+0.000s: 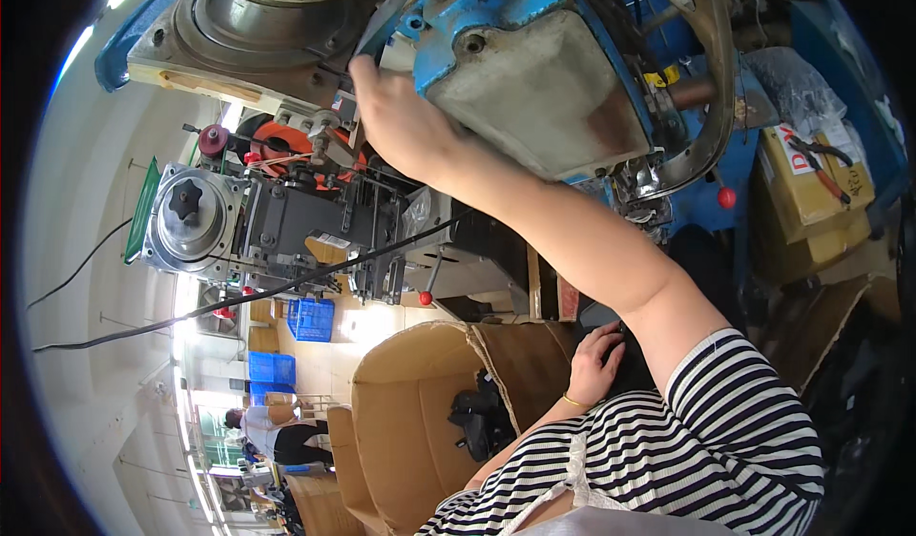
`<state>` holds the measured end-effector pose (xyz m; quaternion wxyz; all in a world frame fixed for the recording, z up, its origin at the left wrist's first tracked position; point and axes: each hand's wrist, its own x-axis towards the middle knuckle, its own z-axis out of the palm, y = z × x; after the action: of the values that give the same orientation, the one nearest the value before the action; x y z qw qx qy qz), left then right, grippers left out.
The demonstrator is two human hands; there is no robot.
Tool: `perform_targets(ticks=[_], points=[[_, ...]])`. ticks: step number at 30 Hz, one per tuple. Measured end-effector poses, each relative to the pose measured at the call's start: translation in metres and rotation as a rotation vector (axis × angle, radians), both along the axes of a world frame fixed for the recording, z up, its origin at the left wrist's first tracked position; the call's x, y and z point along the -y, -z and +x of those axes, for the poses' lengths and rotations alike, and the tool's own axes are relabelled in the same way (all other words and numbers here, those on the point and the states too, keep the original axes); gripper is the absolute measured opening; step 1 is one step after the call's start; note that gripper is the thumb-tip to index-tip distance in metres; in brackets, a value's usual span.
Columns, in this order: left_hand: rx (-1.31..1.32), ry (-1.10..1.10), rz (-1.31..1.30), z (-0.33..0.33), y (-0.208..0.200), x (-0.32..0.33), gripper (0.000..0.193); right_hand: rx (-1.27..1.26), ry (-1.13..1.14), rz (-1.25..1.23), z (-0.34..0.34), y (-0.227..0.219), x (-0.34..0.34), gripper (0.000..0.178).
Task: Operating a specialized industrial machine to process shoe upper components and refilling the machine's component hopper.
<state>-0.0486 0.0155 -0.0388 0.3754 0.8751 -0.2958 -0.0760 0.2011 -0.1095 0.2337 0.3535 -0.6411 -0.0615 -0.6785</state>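
My right arm stretches up and to the left across the front of a blue press-like machine [534, 88]. My right hand [401, 121] is closed beside the machine's left edge, next to a metal fixture with bolts [324, 121]; its fingertips and whatever they grip are hidden. Lower down, my left hand [593, 364] lies on a black surface [634, 360], perhaps my own lap, with its fingers stretched out and slightly bent. Nothing shows in it. A thin yellow band circles that wrist.
An open cardboard box [410, 422] with black parts [480, 417] stands near my left forearm. A black cable [286, 288] crosses the left side. Red-knobbed levers [726, 197] jut out. Pliers [825, 169] lie on a carton [811, 212]. Farther off, a person [272, 431] stands near blue crates [311, 319].
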Motion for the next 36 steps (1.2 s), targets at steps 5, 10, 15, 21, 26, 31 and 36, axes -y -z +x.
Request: perform_targets(ticks=[5,10,15,21,26,31,36], points=[[0.015,0.016,-0.028,0.004,0.004,-0.001,0.017,-0.013,-0.128,0.077,-0.029,0.001,0.009,0.016],[0.027,0.026,-0.003,-0.001,0.007,0.002,0.017,-0.168,-0.118,0.025,-0.007,-0.006,0.008,0.016],[-0.039,-0.03,-0.089,-0.003,0.007,-0.004,0.016,-0.273,-0.134,0.014,-0.022,-0.037,-0.001,0.016],[0.004,0.001,-0.018,0.001,0.006,-0.002,0.016,0.056,-0.118,0.046,-0.018,0.0,-0.001,0.021],[0.023,0.015,-0.025,-0.002,0.006,-0.002,0.018,-0.072,-0.207,0.078,-0.029,0.01,0.009,0.022],[-0.04,-0.009,-0.046,-0.003,0.01,-0.002,0.015,-0.093,-0.354,0.081,-0.03,-0.021,0.01,0.019],[-0.089,-0.015,-0.027,0.0,0.009,0.0,0.014,-0.058,-0.238,0.055,-0.009,-0.018,0.011,0.02]])
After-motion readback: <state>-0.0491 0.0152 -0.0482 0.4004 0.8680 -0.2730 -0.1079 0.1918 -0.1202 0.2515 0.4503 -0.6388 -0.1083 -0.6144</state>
